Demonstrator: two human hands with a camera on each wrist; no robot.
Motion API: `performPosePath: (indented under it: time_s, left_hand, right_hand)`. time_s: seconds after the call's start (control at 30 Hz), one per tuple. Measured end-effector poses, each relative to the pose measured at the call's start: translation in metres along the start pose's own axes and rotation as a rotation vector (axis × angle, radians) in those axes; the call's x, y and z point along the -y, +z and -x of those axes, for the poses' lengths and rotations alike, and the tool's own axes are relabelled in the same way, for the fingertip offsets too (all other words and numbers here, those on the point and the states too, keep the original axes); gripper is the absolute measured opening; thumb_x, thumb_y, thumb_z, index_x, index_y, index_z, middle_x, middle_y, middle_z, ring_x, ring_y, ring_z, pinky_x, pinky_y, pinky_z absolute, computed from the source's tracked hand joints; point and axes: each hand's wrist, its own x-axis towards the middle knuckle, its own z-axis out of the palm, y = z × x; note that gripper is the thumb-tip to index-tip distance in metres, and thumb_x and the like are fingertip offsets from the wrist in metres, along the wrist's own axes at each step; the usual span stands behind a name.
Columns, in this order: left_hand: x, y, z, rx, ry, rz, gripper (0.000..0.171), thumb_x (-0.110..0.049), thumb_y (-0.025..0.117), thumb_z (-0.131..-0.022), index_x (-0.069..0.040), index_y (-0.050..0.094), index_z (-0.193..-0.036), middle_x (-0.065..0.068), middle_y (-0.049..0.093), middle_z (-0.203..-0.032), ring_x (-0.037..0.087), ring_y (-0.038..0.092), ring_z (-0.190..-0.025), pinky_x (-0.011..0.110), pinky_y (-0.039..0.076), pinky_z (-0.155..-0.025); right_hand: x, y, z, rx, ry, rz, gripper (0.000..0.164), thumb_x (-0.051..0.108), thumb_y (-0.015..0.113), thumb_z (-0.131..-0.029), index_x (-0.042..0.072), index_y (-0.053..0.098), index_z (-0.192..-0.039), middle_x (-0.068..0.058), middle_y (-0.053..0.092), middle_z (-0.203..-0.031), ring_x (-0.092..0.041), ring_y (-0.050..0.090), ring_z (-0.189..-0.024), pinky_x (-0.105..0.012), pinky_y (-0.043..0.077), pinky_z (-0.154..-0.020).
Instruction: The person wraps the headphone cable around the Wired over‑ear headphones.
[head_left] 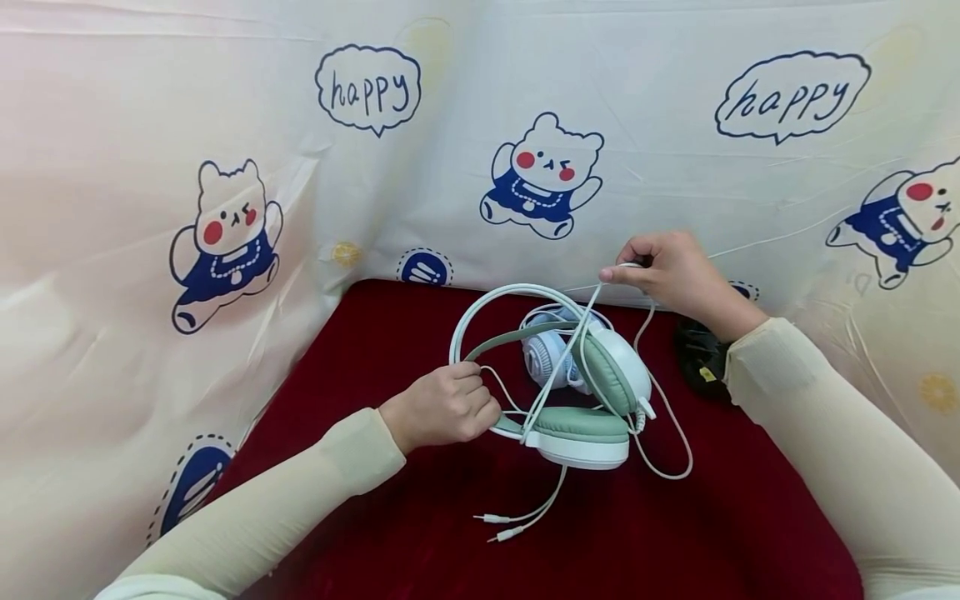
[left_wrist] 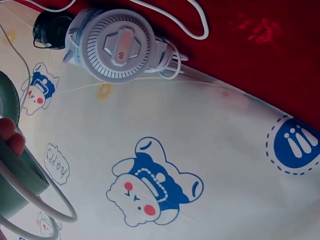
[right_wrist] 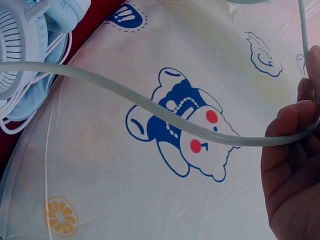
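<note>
White headphones with green ear pads [head_left: 581, 423] hang over the red cloth in the head view. My left hand [head_left: 448, 407] grips their headband from the left side. Up and to the right, my right hand [head_left: 670, 271] pinches the white cable [head_left: 558, 379], which runs taut down across the headband. More cable loops below the right hand, and two plugs [head_left: 504, 535] dangle under the ear cup. In the right wrist view a length of cable [right_wrist: 200, 131] passes into the curled fingers [right_wrist: 290, 122]. The left wrist view catches only fingertips on the green band.
A second headset [head_left: 546, 354], pale blue and white, lies behind on the red cloth [head_left: 390, 333], its cable wound about it. At the right sits a black object [head_left: 699, 354] with a yellow spot. A printed white curtain [head_left: 450, 167] surrounds the back and sides.
</note>
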Motion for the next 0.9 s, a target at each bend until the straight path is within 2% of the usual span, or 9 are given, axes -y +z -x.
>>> performPosePath:
  time_s: [0.27, 0.63, 0.77, 0.9]
  left_hand:
    - [-0.001, 0.0, 0.0, -0.007, -0.004, 0.0, 0.029, -0.005, 0.046, -0.095, -0.014, 0.053, -0.069, 0.001, 0.064, -0.066, 0.012, 0.059, -0.06, 0.028, 0.051, -0.074]
    - [0.001, 0.0, 0.001, -0.097, -0.01, -0.018, 0.031, -0.008, 0.051, -0.096, -0.013, 0.05, -0.065, 0.001, 0.06, -0.061, 0.012, 0.058, -0.058, 0.029, 0.052, -0.072]
    - [0.002, 0.001, 0.0, -0.12, -0.019, -0.012, 0.032, -0.008, 0.052, -0.096, -0.013, 0.049, -0.065, 0.001, 0.06, -0.06, 0.012, 0.058, -0.057, 0.029, 0.053, -0.071]
    - [0.002, 0.001, -0.004, -0.117, -0.043, -0.008, 0.03, -0.008, 0.052, -0.096, -0.013, 0.052, -0.066, 0.001, 0.063, -0.063, 0.011, 0.06, -0.06, 0.03, 0.053, -0.074]
  right_hand:
    - [-0.004, 0.002, 0.001, -0.002, 0.01, -0.012, 0.024, 0.035, 0.075, -0.084, 0.013, 0.071, -0.074, -0.006, 0.049, -0.06, -0.022, 0.044, -0.062, -0.031, 0.033, -0.051]
    - [-0.01, 0.008, 0.0, -0.006, 0.023, -0.062, 0.025, 0.034, 0.074, -0.086, 0.011, 0.071, -0.075, -0.008, 0.05, -0.06, -0.024, 0.046, -0.062, -0.031, 0.036, -0.05]
    - [-0.02, 0.015, -0.002, -0.02, 0.017, -0.099, 0.026, 0.033, 0.072, -0.087, 0.009, 0.071, -0.077, -0.009, 0.049, -0.061, -0.025, 0.046, -0.061, -0.031, 0.037, -0.05]
    - [-0.032, 0.028, -0.008, -0.048, -0.027, -0.171, 0.024, 0.027, 0.069, -0.09, 0.008, 0.068, -0.077, -0.007, 0.047, -0.059, -0.023, 0.044, -0.059, -0.029, 0.035, -0.049]
